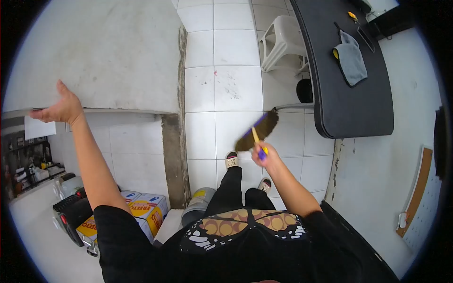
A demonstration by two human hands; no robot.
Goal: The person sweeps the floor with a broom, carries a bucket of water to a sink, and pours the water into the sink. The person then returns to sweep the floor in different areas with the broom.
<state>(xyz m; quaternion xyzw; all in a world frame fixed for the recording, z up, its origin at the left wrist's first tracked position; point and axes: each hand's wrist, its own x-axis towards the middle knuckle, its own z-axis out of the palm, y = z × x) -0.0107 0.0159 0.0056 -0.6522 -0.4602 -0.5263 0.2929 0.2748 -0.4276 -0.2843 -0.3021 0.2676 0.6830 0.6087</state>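
Observation:
My right hand [265, 154] is wrapped round the handle of a broom [266, 126], whose dark bristles rest on or just over the white tiled floor [238, 122] in front of my shoes. Purple and yellow show on the handle at my fist. Far to the left, my left hand [61, 107] has its fingers apart, with the thumb raised. It lies against the lower edge of a large grey slab-like surface [113, 52]; how firmly it presses there I cannot tell. Small dark specks [230, 88] are scattered on the tiles beyond the broom.
A black desk [351, 106] stands on the right, bearing a grey cloth item [351, 61] and a phone-like object. Beside it is a white plastic stool [285, 40]. A grey cylinder [198, 203] and yellow-and-white boxes [153, 210] sit at lower left. A worn pillar edge [174, 155] borders the floor.

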